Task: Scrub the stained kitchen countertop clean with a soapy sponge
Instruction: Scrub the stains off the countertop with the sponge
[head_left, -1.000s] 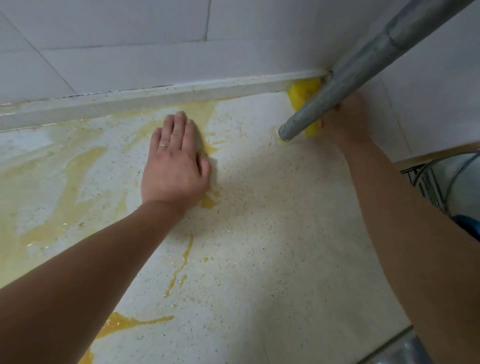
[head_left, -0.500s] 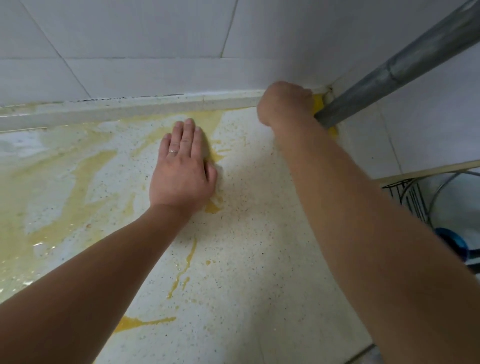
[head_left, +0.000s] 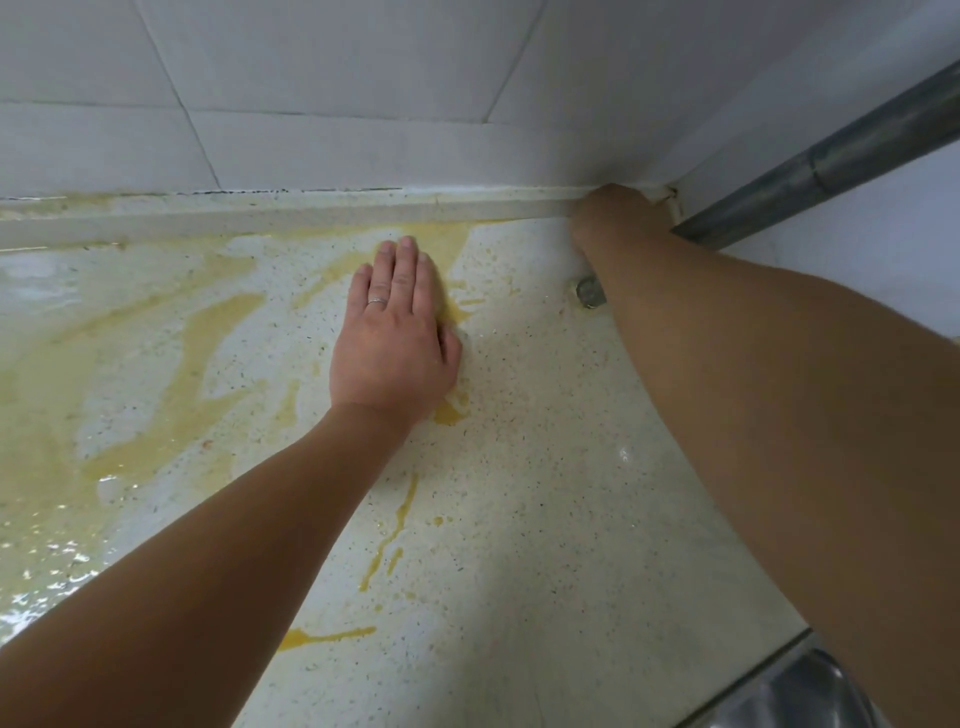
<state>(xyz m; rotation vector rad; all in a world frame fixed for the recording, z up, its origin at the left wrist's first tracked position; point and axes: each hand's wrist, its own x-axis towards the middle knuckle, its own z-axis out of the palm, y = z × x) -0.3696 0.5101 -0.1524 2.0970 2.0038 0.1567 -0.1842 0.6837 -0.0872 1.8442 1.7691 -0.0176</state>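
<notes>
Resting flat on the counter (head_left: 545, 493), the left hand (head_left: 395, 343) lies in the middle of the frame, fingers straight and close together, palm down. A ring (head_left: 377, 301) sits on one finger. Yellow stains (head_left: 208, 332) spread over the counter's left half and run under and past the fingertips; thinner streaks and a small puddle lie below the wrist, toward the lower middle. The right side of the counter looks pale and speckled.

The right hand (head_left: 613, 213) is in the upper right, pushed into the far corner where the counter's raised back edge (head_left: 260, 213) meets the tiled wall (head_left: 337, 78). Only its back and wrist show, so I cannot tell whether it is open or gripping anything; the sponge cannot be seen. A grey pipe (head_left: 831, 156) slants down from the upper right behind that forearm.
</notes>
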